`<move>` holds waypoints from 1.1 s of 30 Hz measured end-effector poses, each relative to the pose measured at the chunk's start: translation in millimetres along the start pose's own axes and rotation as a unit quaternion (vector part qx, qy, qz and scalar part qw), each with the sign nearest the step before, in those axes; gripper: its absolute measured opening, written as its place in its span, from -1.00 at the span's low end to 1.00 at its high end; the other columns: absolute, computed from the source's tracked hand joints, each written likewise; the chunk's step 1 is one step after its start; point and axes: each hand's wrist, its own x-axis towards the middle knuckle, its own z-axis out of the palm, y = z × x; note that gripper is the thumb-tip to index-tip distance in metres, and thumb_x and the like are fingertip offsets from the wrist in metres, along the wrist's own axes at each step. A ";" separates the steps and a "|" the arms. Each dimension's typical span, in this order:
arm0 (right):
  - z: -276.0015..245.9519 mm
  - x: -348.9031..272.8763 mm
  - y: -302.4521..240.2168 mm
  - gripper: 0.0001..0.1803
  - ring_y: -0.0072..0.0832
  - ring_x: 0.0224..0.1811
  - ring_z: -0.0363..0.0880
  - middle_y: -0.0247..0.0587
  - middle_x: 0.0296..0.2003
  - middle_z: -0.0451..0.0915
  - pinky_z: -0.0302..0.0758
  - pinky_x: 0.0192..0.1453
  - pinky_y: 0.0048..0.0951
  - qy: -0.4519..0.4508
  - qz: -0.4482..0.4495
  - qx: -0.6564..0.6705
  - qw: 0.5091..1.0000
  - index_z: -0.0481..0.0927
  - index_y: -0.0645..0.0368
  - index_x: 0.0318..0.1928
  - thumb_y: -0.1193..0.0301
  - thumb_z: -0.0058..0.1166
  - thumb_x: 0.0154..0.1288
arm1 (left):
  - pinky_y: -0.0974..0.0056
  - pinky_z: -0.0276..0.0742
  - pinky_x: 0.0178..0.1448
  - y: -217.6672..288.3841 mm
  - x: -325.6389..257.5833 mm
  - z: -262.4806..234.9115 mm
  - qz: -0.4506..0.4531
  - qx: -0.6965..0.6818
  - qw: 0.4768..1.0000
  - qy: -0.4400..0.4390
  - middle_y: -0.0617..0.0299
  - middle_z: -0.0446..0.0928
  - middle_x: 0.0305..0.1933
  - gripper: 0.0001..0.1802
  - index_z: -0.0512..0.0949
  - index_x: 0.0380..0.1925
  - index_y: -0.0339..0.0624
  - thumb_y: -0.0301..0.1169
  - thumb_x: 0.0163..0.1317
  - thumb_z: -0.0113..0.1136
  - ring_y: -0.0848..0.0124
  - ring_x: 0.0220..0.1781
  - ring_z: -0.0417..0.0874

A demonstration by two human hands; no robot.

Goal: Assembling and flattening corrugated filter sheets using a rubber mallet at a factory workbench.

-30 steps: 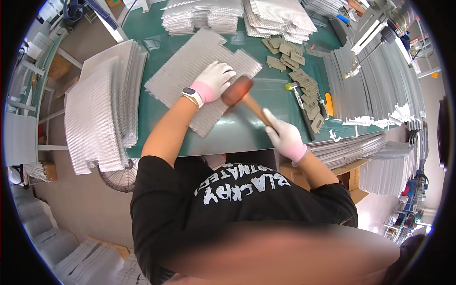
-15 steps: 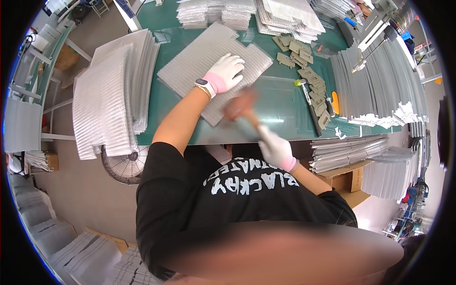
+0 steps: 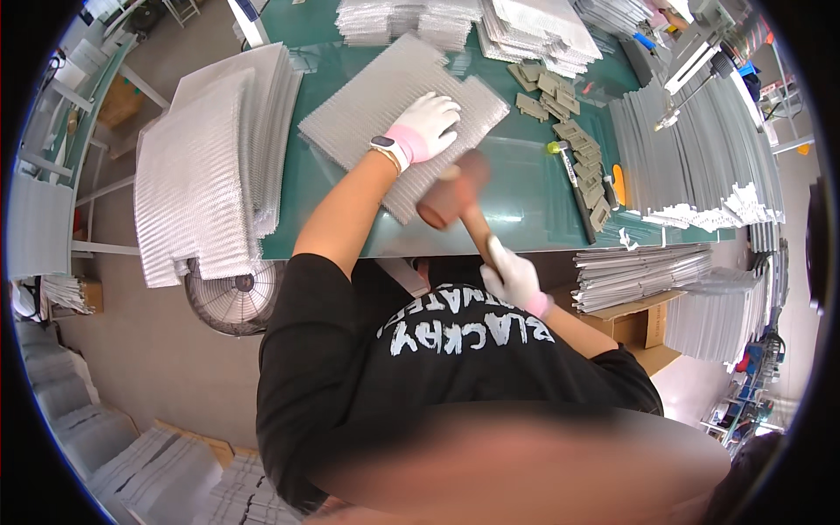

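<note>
My left hand [image 3: 426, 129], in a white glove with a pink cuff, lies with fingers stretched on a stack of translucent ridged plastic sheets [image 3: 367, 105]. The sheets have notched edges and sit askew on the green table. My right hand [image 3: 514, 278], gloved the same way, is wrapped round the wooden handle of a mallet [image 3: 453, 191] with a reddish-brown head. The slightly blurred head is beside the near right edge of the sheets; whether it touches them I cannot tell.
Tall sheet piles stand at the left [image 3: 206, 157], the back [image 3: 407, 22] and the right [image 3: 700, 157]. Grey-green plastic pieces [image 3: 547, 92] lie right of the sheets, near a hammer [image 3: 573, 188] with a yellow-green head. Below the table edge are a round fan [image 3: 232, 302] and a cardboard box [image 3: 647, 328].
The mallet head has shifted slightly right and looks less smeared. My left hand stays pressed on the sheets. The whole view has shifted a little.
</note>
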 end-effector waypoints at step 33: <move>-148.6 18.8 48.8 -0.25 -0.65 -0.52 0.42 -0.32 -0.41 0.53 0.48 -0.38 -0.52 0.116 0.204 0.219 0.947 0.11 0.06 0.56 0.52 0.01 0.41 | -0.15 0.02 0.54 49.7 25.5 13.7 -0.260 0.133 0.946 -0.144 0.09 0.42 0.35 -0.39 0.50 0.24 0.01 0.07 0.29 0.13 0.03 0.45 0.27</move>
